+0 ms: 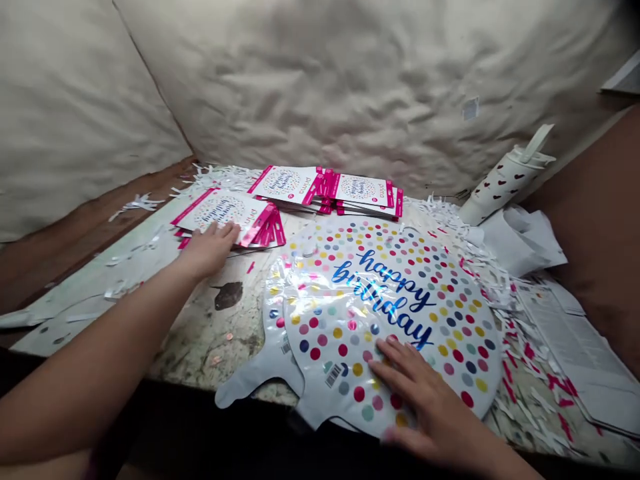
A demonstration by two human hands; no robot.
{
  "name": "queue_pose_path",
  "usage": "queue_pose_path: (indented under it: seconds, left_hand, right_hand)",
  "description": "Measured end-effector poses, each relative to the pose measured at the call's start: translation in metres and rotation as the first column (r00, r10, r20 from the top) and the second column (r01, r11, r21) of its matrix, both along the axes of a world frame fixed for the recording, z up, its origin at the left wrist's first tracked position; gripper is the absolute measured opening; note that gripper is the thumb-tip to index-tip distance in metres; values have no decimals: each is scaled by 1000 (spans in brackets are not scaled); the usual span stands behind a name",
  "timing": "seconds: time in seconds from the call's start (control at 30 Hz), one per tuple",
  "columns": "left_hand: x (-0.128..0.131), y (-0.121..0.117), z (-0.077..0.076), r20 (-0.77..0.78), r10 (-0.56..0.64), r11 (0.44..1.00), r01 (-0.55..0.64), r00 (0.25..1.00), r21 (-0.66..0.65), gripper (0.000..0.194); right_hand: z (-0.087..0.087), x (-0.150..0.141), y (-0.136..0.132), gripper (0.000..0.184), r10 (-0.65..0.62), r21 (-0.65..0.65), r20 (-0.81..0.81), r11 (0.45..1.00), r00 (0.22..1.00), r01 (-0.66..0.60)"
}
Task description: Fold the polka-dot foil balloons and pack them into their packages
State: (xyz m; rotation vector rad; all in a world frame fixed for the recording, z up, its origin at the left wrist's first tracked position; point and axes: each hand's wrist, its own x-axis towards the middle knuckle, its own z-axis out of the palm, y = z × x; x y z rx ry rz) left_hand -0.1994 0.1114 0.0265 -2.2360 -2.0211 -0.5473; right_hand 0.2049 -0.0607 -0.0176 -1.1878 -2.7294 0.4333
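Flat foil balloons (320,320) with coloured dots and blue "happy birthday" lettering lie overlapped at the front of the table. My right hand (420,393) rests on the top one, fingers stretched over its lower part. At the left, my left hand (213,247) lies on the near edge of a fanned stack of white and pink balloon packets (220,210); its fingers are spread over the top packet. Behind sit two more piles, one of packets (290,183) in the middle and another of packets (363,190) to its right.
A white tumbler (505,180) with dark hearts leans at the back right beside crumpled white paper (523,237). Printed sheets (585,360) lie along the right edge. Shredded white and pink paper strips (515,373) litter the table. Brown paper (350,87) covers the wall behind.
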Motion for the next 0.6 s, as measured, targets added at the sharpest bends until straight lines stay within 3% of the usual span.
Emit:
queue_pose_path:
  seconds: [0.07, 0.13, 0.17, 0.23, 0.27, 0.3, 0.33, 0.4, 0.5, 0.6]
  left_hand:
    - [31, -13, -4, 9, -80, 997, 80, 997, -17, 38]
    - [74, -44, -4, 76, -308, 945, 314, 948, -89, 36]
    - [97, -65, -4, 167, -467, 853, 492, 868, -174, 32]
    - [139, -109, -8, 338, -704, 559, 781, 624, -278, 25]
    - [155, -129, -11, 373, -756, 453, 842, 538, -294, 23]
    - [168, -145, -16, 377, -777, 413, 860, 504, -298, 20]
    - [177, -156, -20, 372, -785, 399, 864, 494, -306, 19]
    - [186, -165, -28, 363, -765, 425, 841, 532, -335, 18]
    - [186, -151, -32, 445, -644, 453, 779, 622, -433, 17]
    - [187, -127, -23, 579, -446, 378, 730, 683, -570, 10]
  right_hand:
    - [2, 5, -12, 79, 67, 29, 53, 997, 996, -69]
    - [4, 9, -22, 66, 81, 106, 43, 991, 996, -85]
    - [5, 11, -26, 59, 75, 140, -4, 987, 997, -74]
    - [5, 13, -31, 51, 48, 139, -180, 990, 983, -23]
    - [5, 14, -33, 47, 12, 92, -281, 996, 960, 15]
    - [5, 14, -34, 43, -45, 22, -365, 998, 930, 57]
    - [5, 13, -34, 39, -113, -50, -422, 994, 900, 102]
    - [6, 12, -34, 31, -241, -167, -461, 969, 854, 184]
    - [10, 9, -30, 22, -346, -302, -448, 926, 824, 225]
    - [17, 7, -24, 15, -451, -437, -377, 857, 809, 274]
